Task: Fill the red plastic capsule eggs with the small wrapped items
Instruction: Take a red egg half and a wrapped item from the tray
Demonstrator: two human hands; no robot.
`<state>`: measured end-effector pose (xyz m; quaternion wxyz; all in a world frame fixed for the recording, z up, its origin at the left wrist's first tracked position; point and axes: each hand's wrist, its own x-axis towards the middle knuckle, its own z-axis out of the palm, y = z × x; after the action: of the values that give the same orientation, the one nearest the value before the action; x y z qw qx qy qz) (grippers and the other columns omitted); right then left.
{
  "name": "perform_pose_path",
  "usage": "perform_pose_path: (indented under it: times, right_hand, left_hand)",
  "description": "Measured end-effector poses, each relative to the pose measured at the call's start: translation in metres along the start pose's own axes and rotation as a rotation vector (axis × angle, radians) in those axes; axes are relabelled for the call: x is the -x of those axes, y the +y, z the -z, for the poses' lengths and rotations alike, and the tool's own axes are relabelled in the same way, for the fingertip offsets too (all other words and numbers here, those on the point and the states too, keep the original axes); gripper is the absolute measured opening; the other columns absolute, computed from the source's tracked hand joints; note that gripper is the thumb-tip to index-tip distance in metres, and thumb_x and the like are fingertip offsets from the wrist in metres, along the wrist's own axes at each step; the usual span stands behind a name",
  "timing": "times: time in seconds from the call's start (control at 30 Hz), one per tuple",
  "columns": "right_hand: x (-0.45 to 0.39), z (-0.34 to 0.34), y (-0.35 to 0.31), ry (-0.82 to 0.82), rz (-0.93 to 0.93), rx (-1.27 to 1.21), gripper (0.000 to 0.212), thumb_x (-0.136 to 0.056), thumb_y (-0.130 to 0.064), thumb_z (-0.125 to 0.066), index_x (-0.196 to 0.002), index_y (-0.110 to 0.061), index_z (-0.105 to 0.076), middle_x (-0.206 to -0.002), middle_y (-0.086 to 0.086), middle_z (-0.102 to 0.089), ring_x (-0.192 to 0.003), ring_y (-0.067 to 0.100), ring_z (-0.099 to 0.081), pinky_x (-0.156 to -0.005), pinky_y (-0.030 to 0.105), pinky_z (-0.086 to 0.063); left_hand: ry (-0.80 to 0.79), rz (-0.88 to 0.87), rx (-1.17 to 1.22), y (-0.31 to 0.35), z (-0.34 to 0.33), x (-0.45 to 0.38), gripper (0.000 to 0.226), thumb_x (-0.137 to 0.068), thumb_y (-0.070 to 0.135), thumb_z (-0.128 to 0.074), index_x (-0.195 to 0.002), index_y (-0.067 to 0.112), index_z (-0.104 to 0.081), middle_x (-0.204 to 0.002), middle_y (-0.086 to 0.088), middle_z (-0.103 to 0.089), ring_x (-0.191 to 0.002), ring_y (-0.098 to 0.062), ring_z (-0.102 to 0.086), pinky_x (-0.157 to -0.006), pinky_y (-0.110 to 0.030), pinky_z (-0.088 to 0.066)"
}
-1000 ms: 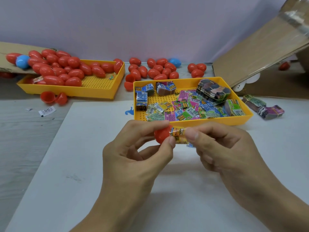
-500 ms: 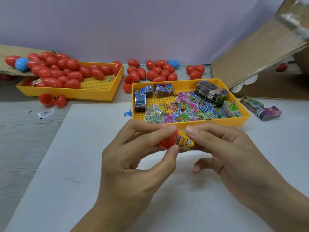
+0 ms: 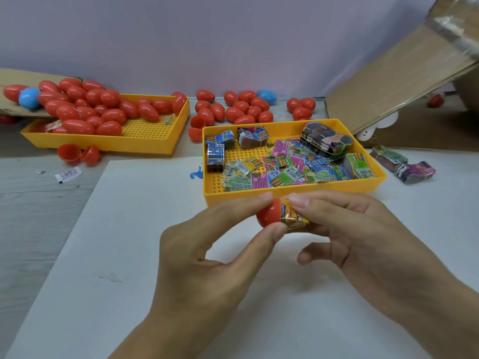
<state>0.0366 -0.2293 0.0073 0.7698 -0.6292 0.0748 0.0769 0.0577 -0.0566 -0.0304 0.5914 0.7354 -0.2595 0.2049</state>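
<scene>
My left hand [image 3: 207, 250] pinches a red egg half [image 3: 268, 213] between thumb and forefinger, just in front of the near yellow tray [image 3: 293, 194]. My right hand [image 3: 363, 239] holds a small yellow wrapped item [image 3: 293, 216] whose end sits in the egg half's opening. The tray holds several small wrapped items [image 3: 285, 169] in blue, pink and green. A second yellow tray [image 3: 145, 145] at the back left is piled with closed red eggs [image 3: 85, 107].
More red eggs [image 3: 238, 110] and a blue egg [image 3: 267, 96] lie behind the near tray. Two open red halves [image 3: 77, 154] sit by the left tray. Bundles of wrapped items [image 3: 404, 165] lie right of the near tray. A cardboard box flap [image 3: 401, 81] slants at the right.
Both hands have shifted slightly away from me, toward the tray's front wall. The wrapped item has gone a little further into the egg half. My right fingers have spread, the lower ones uncurling.
</scene>
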Motion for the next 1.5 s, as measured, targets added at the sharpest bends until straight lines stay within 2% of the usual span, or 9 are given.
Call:
perform_pose_path:
  times: [0.07,0.3,0.43,0.73,0.9,0.97,1.27,1.4,1.5]
  right_hand:
    - [-0.001,0.000,0.000,-0.014,-0.024,-0.023,0.026,-0.067,-0.026,-0.080,-0.086,-0.009,-0.079,-0.090,0.013,-0.076,-0.080,0.017,-0.073,-0.048,0.024,-0.051]
    - [-0.003,0.002,0.004,-0.024,-0.085,-0.108,0.027,-0.062,-0.022,-0.086,-0.087,-0.013,-0.079,-0.092,0.013,-0.076,-0.074,0.017,-0.073,-0.048,0.023,-0.053]
    - [-0.004,0.003,0.003,-0.082,-0.104,-0.117,0.032,-0.065,-0.035,-0.077,-0.089,-0.014,-0.080,-0.094,0.012,-0.076,-0.077,0.015,-0.073,-0.050,0.024,-0.054]
    - [-0.007,0.007,0.004,-0.170,-0.166,-0.218,0.023,-0.075,-0.030,-0.072,-0.091,-0.014,-0.080,-0.088,0.007,-0.075,-0.077,0.015,-0.072,-0.054,0.024,-0.055]
    - [-0.007,0.006,0.004,-0.140,-0.145,-0.151,0.026,-0.079,-0.029,-0.075,-0.099,-0.013,-0.079,-0.094,0.009,-0.075,-0.083,0.016,-0.073,-0.056,0.027,-0.057]
    - [-0.006,0.005,0.003,-0.121,-0.147,-0.123,0.034,-0.076,-0.036,-0.071,-0.100,-0.015,-0.079,-0.096,0.011,-0.075,-0.087,0.020,-0.074,-0.054,0.028,-0.056]
    - [-0.004,0.003,0.000,-0.092,-0.133,-0.085,0.032,-0.070,-0.036,-0.072,-0.088,-0.011,-0.080,-0.087,0.012,-0.075,-0.079,0.023,-0.074,-0.048,0.024,-0.053]
    - [-0.004,0.000,0.009,0.014,0.059,0.033,0.036,-0.065,-0.032,-0.078,-0.093,-0.011,-0.078,-0.088,0.010,-0.077,-0.079,0.020,-0.074,-0.053,0.025,-0.056]
    - [-0.001,-0.003,0.018,0.124,0.366,0.337,0.035,-0.068,-0.023,-0.088,-0.100,-0.021,-0.072,-0.096,-0.001,-0.076,-0.093,0.016,-0.071,-0.067,0.027,-0.059]
  left_hand:
    - [-0.005,0.016,0.011,0.001,0.000,-0.001,0.030,-0.082,0.029,-0.073,-0.112,0.025,-0.069,-0.110,0.013,-0.074,-0.103,-0.006,-0.071,-0.091,-0.022,-0.054]
    - [-0.061,0.025,0.050,-0.001,-0.003,0.000,0.043,-0.078,0.025,-0.077,-0.119,0.017,-0.066,-0.116,0.006,-0.071,-0.108,-0.011,-0.069,-0.094,-0.029,-0.054]
    - [-0.060,0.012,0.033,-0.001,-0.002,0.000,0.043,-0.078,0.021,-0.079,-0.119,0.016,-0.066,-0.115,0.005,-0.071,-0.107,-0.010,-0.070,-0.091,-0.027,-0.055]
    - [-0.117,0.079,0.041,0.004,-0.002,0.000,0.041,-0.081,0.027,-0.070,-0.120,0.020,-0.066,-0.120,0.012,-0.070,-0.113,0.001,-0.065,-0.096,-0.017,-0.050]
    - [-0.094,0.078,0.039,0.002,-0.003,0.001,0.040,-0.080,0.019,-0.073,-0.119,0.015,-0.068,-0.119,0.008,-0.071,-0.113,-0.002,-0.066,-0.096,-0.022,-0.051]
    - [-0.091,0.090,0.053,-0.001,-0.003,0.001,0.040,-0.080,0.019,-0.072,-0.120,0.017,-0.068,-0.121,0.010,-0.070,-0.115,-0.002,-0.065,-0.098,-0.021,-0.050]
    - [-0.157,0.165,0.107,-0.009,-0.001,0.000,0.038,-0.082,0.026,-0.078,-0.119,0.024,-0.070,-0.123,0.016,-0.070,-0.117,-0.005,-0.065,-0.100,-0.027,-0.051]
    - [-0.171,0.422,0.356,-0.006,-0.001,-0.001,0.045,-0.077,0.033,-0.075,-0.121,0.027,-0.072,-0.116,0.007,-0.074,-0.112,-0.014,-0.068,-0.092,-0.029,-0.056]
    - [-0.195,0.659,0.487,-0.003,-0.001,-0.005,0.042,-0.073,0.051,-0.071,-0.105,0.024,-0.078,-0.090,-0.011,-0.074,-0.079,-0.022,-0.073,-0.071,-0.030,-0.059]
